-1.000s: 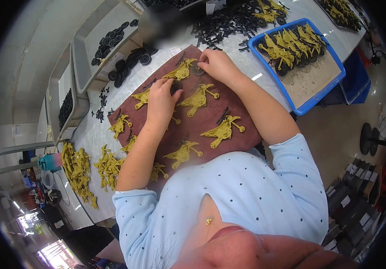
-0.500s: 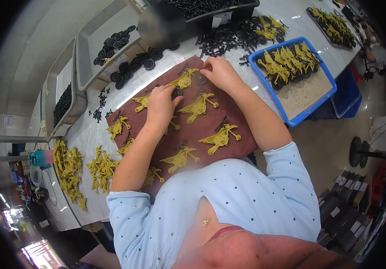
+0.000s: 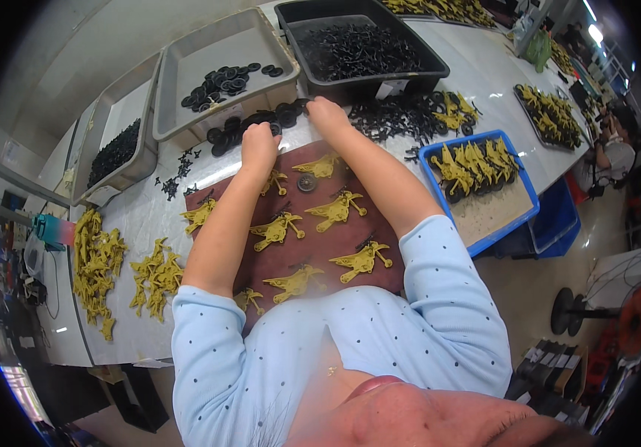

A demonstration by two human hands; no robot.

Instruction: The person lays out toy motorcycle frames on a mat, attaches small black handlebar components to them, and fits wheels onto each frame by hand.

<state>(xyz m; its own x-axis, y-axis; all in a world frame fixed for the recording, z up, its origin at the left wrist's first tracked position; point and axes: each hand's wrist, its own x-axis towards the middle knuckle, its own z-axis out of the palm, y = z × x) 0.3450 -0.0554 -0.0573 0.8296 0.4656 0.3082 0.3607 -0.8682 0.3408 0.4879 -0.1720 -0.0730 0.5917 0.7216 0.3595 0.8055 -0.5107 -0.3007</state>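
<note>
Both my hands are at the row of black wheels beyond the brown mat. My left hand is closed among the wheels, its fingertips hidden; one wheel lies right against it. To its right, my right hand is closed with its fingertips at the edge of a black wheel. Several yellow toy motorbike bodies with dark parts on them lie spaced out on the mat, some partly behind my forearms. A single dark wheel lies flat on the mat between my arms.
Grey bins with wheels and small black parts stand at the back left, beside a black bin of black parts. Loose black parts lie before it. A blue tray holds assembled yellow pieces. Yellow bodies are heaped at left.
Both hands have moved away from the mat to the wheels behind it. The wheel that was by my left hand now lies uncovered on the mat. The view has shifted.
</note>
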